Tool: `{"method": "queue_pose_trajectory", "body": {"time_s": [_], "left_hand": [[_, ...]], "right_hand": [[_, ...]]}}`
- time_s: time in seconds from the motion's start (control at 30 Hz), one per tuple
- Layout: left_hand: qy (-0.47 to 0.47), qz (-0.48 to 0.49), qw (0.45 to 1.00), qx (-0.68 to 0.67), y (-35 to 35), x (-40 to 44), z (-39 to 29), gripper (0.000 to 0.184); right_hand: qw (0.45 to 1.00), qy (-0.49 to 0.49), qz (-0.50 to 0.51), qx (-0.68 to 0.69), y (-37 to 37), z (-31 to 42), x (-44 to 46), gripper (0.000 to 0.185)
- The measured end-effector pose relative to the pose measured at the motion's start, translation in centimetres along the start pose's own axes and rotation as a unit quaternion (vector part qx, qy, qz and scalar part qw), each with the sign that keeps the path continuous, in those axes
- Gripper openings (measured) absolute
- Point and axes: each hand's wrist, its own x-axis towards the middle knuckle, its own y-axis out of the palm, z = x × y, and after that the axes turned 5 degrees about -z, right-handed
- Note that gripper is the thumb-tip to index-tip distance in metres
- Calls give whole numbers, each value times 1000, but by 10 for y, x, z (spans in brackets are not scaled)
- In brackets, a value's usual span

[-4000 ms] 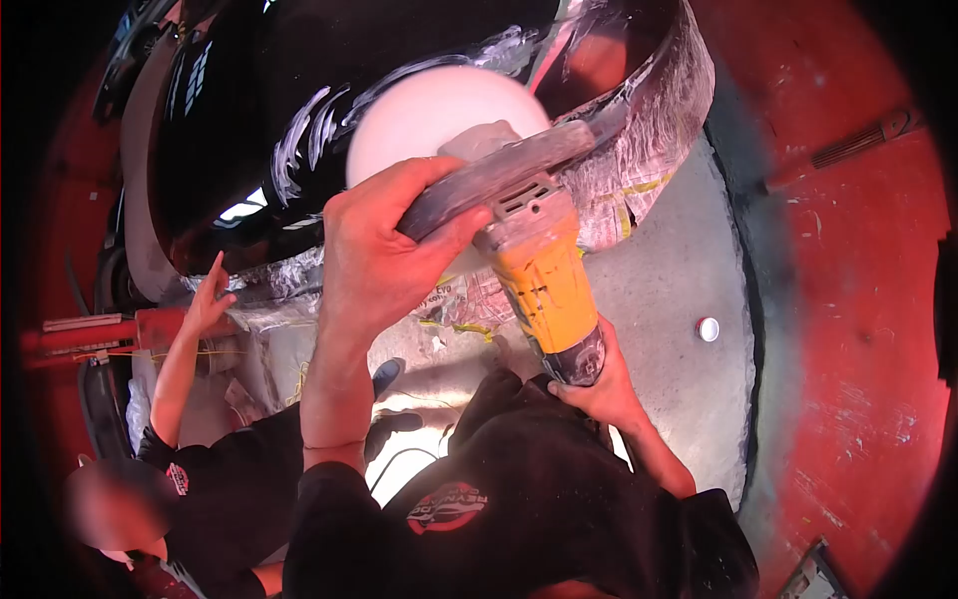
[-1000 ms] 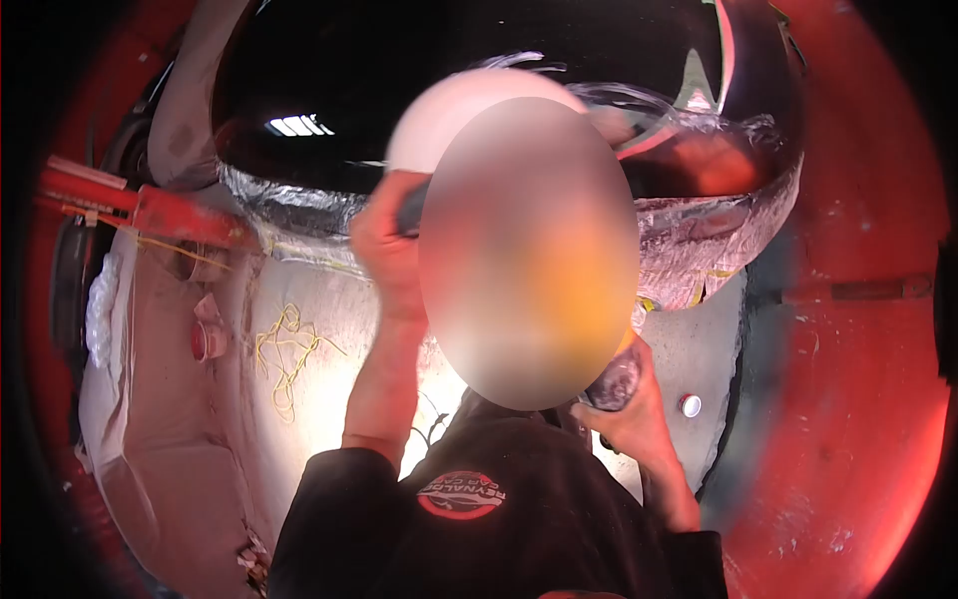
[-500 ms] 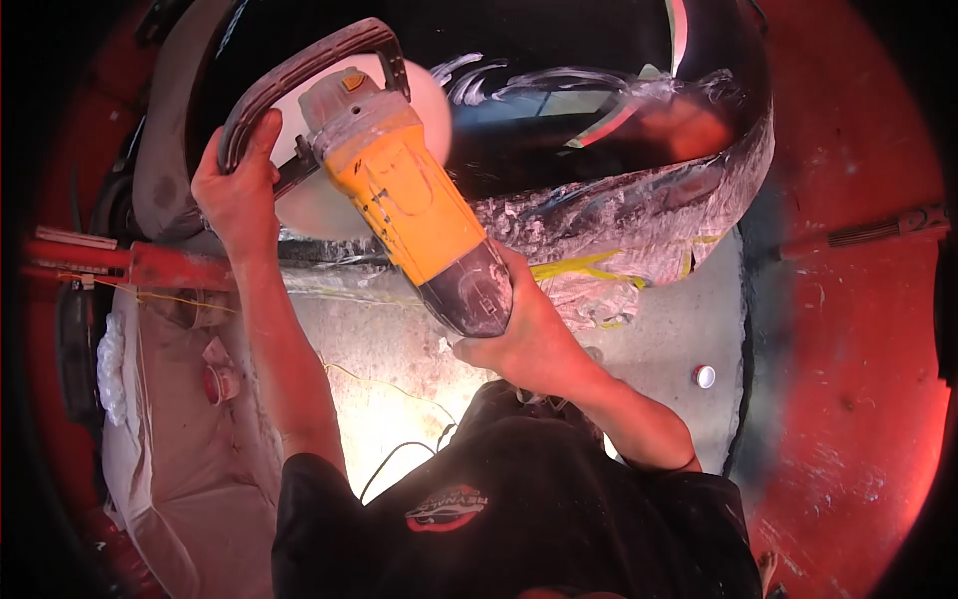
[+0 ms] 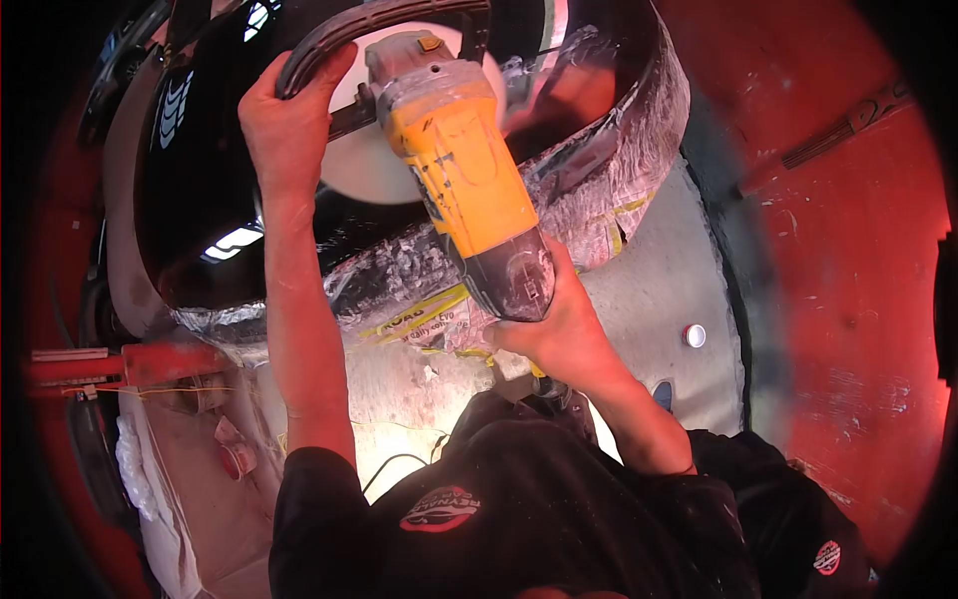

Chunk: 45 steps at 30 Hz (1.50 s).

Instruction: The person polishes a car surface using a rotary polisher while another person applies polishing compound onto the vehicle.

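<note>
A yellow and black power polisher (image 4: 464, 165) with a round white pad (image 4: 374, 170) lies against the glossy black car panel (image 4: 210, 140). My left hand (image 4: 294, 120) is wrapped round the polisher's dark curved front handle. Around the dark rear end of the tool body, my right hand (image 4: 554, 319) is closed. Whitish smears mark the panel to the right of the pad. Crumpled masking film (image 4: 639, 150) with yellow tape covers the panel's lower edge.
A person in a black shirt (image 4: 798, 509) is at the lower right, close beside my right arm. A small white-topped can (image 4: 694, 335) is on the grey floor. Red beams (image 4: 170, 364) and a covered surface (image 4: 190, 449) are at the left, with a red wall (image 4: 848, 299) at the right.
Since the last frame the polisher and both hands have shifted right and slightly up in view. The view has turned, and a person in black has appeared at the lower right.
</note>
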Motion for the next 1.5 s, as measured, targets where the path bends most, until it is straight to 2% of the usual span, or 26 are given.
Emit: {"method": "queue_pose_trajectory", "body": {"time_s": [0.1,0.17,0.3,0.47,0.57,0.73,0.87,0.93,1.03,1.1,1.17,1.23,1.27,1.3,1.37,1.4,1.5], "left_hand": [[65,30,997,-19,50,4,-2,25],[28,53,998,-9,72,5,-3,29],[36,49,998,9,83,1,-7,29],[-20,-7,1000,-19,15,-10,3,21],[-40,-58,997,-19,-51,-20,16,18],[-54,-128,990,-4,-158,-34,33,18],[-64,-144,987,7,-187,-32,32,18],[-59,-119,991,32,-184,-27,26,18],[-56,-76,995,44,-156,-20,19,16],[-60,-42,996,45,-123,-18,11,16],[12,-3,1000,10,-82,-16,12,20],[-6,27,1000,12,-37,-15,1,24],[1,37,999,9,-12,-13,-2,24],[69,42,997,7,15,-8,1,25],[91,76,993,-24,69,-4,-9,21],[101,74,992,23,92,0,-26,33],[105,104,989,2,157,9,-37,31]], "right_hand": [[999,-7,-36,9,-27,-8,5,103],[998,-14,-57,0,-41,-5,6,101],[998,-10,-61,-2,-47,-3,8,100],[999,-12,-13,33,-12,-12,0,105],[998,-52,42,-22,28,-20,-6,106],[990,30,135,-22,95,-9,-15,106],[987,27,149,-45,124,-10,-18,107],[986,43,140,-83,125,-2,-24,108],[991,9,91,-92,111,-7,-29,108],[997,13,58,-52,92,-13,-30,108],[999,24,21,-21,66,-13,-31,108],[999,39,-14,3,39,-11,-29,108],[997,21,-60,33,28,-11,-29,94],[997,13,-73,29,13,-12,-26,91],[995,-1,-99,22,-20,-13,-15,84],[991,-24,-123,42,-32,-12,-7,74],[988,8,-133,76,-76,-10,16,79]]}}
